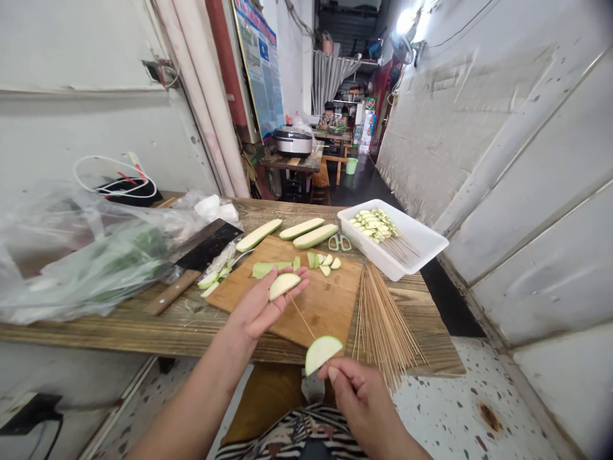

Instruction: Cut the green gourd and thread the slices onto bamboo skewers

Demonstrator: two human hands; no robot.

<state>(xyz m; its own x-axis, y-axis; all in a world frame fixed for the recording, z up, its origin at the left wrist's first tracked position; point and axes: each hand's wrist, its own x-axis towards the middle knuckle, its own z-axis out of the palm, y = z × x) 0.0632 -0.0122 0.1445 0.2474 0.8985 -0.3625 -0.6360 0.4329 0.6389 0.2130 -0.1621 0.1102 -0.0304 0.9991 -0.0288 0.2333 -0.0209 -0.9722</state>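
Squash half-moon [284, 287], pale-cream, green-rimmed, likely light, slick, best edge-held, lies on flat left hand [258, 305], 11 o'clock from right hand [355, 391] pinching thin brown wooden skewer [303, 318].

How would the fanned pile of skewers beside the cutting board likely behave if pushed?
The skewers would probably slide and roll apart, since they lie loose and fanned. Each is likely light and slightly springy, being long and thin. Some might tip off, as their near ends overhang the table.

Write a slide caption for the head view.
Left hand, palm up, bears one half-moon slice; right hand holds a skewer threaded with another slice.
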